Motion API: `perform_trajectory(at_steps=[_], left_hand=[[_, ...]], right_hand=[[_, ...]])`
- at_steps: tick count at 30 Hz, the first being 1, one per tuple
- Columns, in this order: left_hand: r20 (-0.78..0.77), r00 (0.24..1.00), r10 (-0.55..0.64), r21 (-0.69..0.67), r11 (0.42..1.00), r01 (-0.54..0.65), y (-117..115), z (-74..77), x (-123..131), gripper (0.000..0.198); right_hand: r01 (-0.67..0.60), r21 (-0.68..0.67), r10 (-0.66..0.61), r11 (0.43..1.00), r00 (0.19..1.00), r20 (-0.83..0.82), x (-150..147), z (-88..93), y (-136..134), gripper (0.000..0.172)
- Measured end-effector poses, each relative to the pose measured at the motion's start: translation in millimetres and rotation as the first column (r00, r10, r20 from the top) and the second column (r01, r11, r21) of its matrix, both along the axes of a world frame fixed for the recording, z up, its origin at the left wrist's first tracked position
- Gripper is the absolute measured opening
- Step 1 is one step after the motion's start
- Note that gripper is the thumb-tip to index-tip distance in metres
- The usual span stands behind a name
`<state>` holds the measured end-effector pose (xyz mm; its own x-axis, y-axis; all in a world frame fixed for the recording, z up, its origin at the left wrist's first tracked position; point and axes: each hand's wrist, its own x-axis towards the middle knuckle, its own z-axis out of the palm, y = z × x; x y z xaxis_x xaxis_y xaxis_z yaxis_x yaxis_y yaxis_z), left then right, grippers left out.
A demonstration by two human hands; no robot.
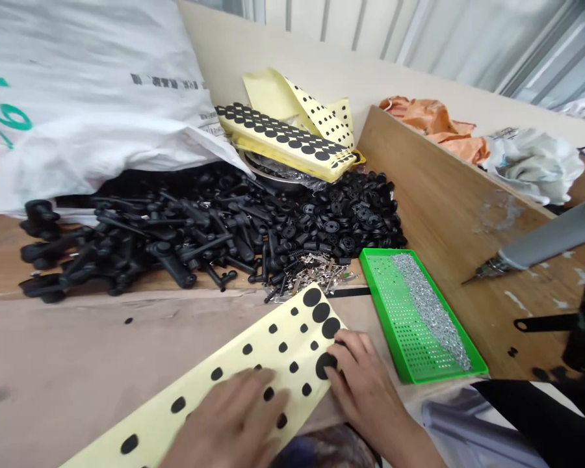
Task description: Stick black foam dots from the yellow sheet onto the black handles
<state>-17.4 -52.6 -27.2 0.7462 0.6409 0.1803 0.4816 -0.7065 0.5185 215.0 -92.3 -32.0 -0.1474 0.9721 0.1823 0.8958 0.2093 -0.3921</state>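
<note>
A pale yellow sheet of black round stickers [234, 357] lies slanted across the near table. Larger black dots run along its right end, with smaller ones spread over the rest. My right hand [358, 383] grips the sheet's right edge, its thumb and fingers closing around a large black dot [325, 366]. Over the middle of the sheet is my left hand [229, 422], blurred by motion, with its fingers stretched out and somewhat apart. Whether its fingertips touch the sheet or a small dot, I cannot tell.
Behind the sheet lie piles of black plastic arms [175, 240] and round black parts [341, 214], beside small metal pieces [316, 273]. A green tray [394, 338] holds tiny silvery parts. More sticker sheets [283, 133] rest behind. A grey electric screwdriver [550, 237] juts in from the right.
</note>
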Motion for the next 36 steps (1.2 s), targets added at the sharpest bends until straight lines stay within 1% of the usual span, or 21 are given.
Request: perform_trajectory(at_steps=[2, 3, 5, 7, 11, 14, 18, 23, 27, 29, 32, 33, 34, 36], left_hand=[[-0.149, 0.984, -0.096, 0.049, 0.993, 0.105, 3.2, 2.6, 24.7, 0.032], [-0.205, 0.971, -0.125, 0.073, 0.987, 0.142, 4.8, 2.7, 38.1, 0.030], [-0.283, 0.952, -0.116, 0.110, 0.982, 0.153, 7.2, 1.1, 59.5, 0.025], [-0.305, 0.947, -0.098, 0.134, 0.980, 0.145, 8.4, -1.1, 68.8, 0.024], [-0.324, 0.939, -0.112, 0.145, 0.975, 0.166, 9.5, -2.2, 63.9, 0.028], [-0.345, 0.933, -0.101, 0.146, 0.976, 0.160, 10.0, -1.8, 62.0, 0.028], [-0.349, 0.934, -0.078, 0.183, 0.972, 0.150, 10.1, -4.2, 66.1, 0.028], [-0.335, 0.940, -0.064, 0.238, 0.960, 0.151, 7.9, -7.4, 66.7, 0.029], [-0.296, 0.953, -0.063, 0.270, 0.952, 0.146, 5.0, -8.2, 65.4, 0.025], [-0.267, 0.961, -0.075, 0.243, 0.959, 0.142, 4.6, -8.7, 62.5, 0.022], [-0.191, 0.974, -0.121, 0.143, 0.978, 0.149, 9.3, -9.9, 52.0, 0.023], [-0.152, 0.983, -0.102, 0.137, 0.983, 0.123, 13.0, -10.4, 47.0, 0.026], [-0.118, 0.991, -0.056, 0.153, 0.985, 0.074, 17.6, -10.8, 41.8, 0.030], [-0.110, 0.989, 0.102, 0.221, 0.972, -0.075, 28.8, -10.9, 32.5, 0.035]], right_hand=[[0.009, 0.002, -0.009, 1.000, 1.000, -0.024, -0.1, -0.3, -0.5, 0.018], [0.016, 0.000, -0.016, 1.000, 0.999, -0.033, 0.1, -0.3, -1.1, 0.019], [0.021, -0.011, -0.022, 1.000, 0.998, -0.052, 0.9, 0.5, -2.0, 0.022], [0.008, -0.028, -0.010, 1.000, 0.996, -0.087, 2.3, 2.6, -2.2, 0.023], [-0.023, -0.043, 0.016, 0.999, 0.988, -0.152, 6.2, 5.7, -1.1, 0.022], [0.001, -0.039, -0.006, 0.999, 0.994, -0.108, 7.0, 3.2, 1.0, 0.023], [0.003, -0.047, -0.005, 0.999, 1.000, -0.030, 3.8, -0.2, 5.2, 0.019], [0.002, -0.032, -0.002, 0.999, 1.000, 0.004, -1.2, 5.0, 4.2, 0.018], [-0.018, -0.004, 0.018, 1.000, 1.000, 0.015, -4.2, 9.1, -2.2, 0.016], [-0.015, -0.033, 0.015, 0.999, 1.000, -0.014, -5.1, 10.2, -4.2, 0.016], [-0.017, -0.092, 0.012, 0.996, 0.999, -0.050, -5.6, 10.5, -4.6, 0.016], [-0.015, -0.092, 0.010, 0.996, 0.999, -0.054, -5.6, 10.1, -4.3, 0.016], [-0.014, -0.079, 0.009, 0.997, 0.998, -0.054, -5.5, 9.4, -3.8, 0.016], [-0.017, -0.027, 0.016, 0.999, 0.999, -0.049, -5.1, 7.3, -2.9, 0.016]])
